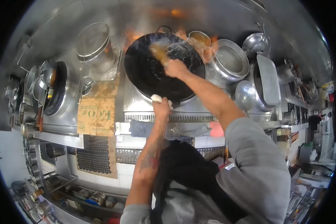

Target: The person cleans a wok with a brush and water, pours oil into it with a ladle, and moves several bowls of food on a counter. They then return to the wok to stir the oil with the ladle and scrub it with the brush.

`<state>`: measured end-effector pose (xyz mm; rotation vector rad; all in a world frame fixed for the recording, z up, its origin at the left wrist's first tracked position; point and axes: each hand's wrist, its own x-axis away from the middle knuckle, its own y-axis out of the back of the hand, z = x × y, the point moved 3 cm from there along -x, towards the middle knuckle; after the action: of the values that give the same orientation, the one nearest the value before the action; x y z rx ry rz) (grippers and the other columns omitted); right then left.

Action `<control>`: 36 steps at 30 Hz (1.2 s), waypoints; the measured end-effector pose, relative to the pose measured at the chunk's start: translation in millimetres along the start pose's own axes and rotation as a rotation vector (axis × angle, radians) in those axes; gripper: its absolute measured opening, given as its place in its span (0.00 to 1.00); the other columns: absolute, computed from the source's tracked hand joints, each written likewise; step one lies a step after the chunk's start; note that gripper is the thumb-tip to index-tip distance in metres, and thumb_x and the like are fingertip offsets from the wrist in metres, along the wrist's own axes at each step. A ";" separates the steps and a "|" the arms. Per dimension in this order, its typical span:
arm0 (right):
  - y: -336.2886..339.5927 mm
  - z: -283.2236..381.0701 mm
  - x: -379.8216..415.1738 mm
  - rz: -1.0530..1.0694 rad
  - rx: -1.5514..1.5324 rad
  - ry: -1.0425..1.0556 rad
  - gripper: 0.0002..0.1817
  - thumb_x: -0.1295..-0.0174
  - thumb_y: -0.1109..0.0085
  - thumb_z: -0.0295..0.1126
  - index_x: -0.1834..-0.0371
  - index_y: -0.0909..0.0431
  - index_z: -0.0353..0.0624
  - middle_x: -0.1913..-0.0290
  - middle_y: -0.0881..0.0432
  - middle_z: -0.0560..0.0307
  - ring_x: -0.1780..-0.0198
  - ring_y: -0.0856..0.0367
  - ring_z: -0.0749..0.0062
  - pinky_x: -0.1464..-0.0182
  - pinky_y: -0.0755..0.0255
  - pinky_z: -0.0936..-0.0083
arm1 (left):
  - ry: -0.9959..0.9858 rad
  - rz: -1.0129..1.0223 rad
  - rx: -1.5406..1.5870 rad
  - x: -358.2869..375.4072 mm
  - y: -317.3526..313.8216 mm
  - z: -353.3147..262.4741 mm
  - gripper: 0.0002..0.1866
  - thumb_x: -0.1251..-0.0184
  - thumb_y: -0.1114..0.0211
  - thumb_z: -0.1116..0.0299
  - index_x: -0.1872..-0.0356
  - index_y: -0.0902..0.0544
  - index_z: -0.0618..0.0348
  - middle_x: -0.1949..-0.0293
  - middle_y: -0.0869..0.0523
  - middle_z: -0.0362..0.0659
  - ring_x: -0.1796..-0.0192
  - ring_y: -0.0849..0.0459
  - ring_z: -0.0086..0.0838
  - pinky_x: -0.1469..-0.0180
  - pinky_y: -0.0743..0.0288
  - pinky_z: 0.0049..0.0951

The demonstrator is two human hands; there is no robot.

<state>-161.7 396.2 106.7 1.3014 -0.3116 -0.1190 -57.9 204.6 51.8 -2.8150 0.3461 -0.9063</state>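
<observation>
A large black wok (140,72) sits over the burner, with flames rising along its far right edge. Inside it, water or steam splashes around a straw-coloured wok brush (159,53), slightly blurred. My right hand (175,68) is closed around the brush's handle end, above the wok. At the near rim, my left hand (161,107) is closed on a folded white cloth (156,98) pressed against the wok's edge. Whether a wok handle lies under the cloth is hidden.
Right of the wok stand a metal pot (229,59), a perforated skimmer (245,95) and an upright tray (268,80). To the left are flattened cardboard (97,108), a tall strainer pot (94,43) and another wok (59,89). Flames (205,48) burn near the back.
</observation>
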 end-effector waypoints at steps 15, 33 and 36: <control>81.9 -103.4 236.3 -0.146 -0.523 -0.436 0.17 0.40 0.44 0.44 0.57 0.13 0.45 0.62 0.12 0.43 0.62 0.11 0.52 0.62 0.18 0.58 | -0.052 0.218 -0.586 39.9 60.1 -186.3 0.12 0.29 0.40 0.63 0.63 0.25 0.64 0.76 0.21 0.46 0.83 0.25 0.29 0.87 0.45 0.26; -64.7 -27.4 268.2 -0.265 -0.537 -0.035 0.21 0.48 0.37 0.33 0.47 0.19 0.46 0.54 0.12 0.43 0.52 0.12 0.49 0.49 0.20 0.53 | -0.990 -0.168 -1.274 182.7 18.6 -112.7 0.26 0.38 0.36 0.68 0.44 0.32 0.74 0.54 0.18 0.70 0.48 0.19 0.64 0.44 0.27 0.50; -1.3 -137.4 255.5 -0.435 -0.504 -0.454 0.14 0.48 0.36 0.34 0.58 0.14 0.43 0.60 0.12 0.44 0.55 0.12 0.47 0.54 0.18 0.57 | -0.723 -0.250 -1.171 124.2 56.9 -120.4 0.24 0.35 0.38 0.62 0.46 0.29 0.72 0.57 0.16 0.62 0.57 0.14 0.53 0.54 0.21 0.47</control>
<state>121.9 456.7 114.3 0.8104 -0.3500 -0.8185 -40.6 106.5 204.2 -3.9755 0.5272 0.6066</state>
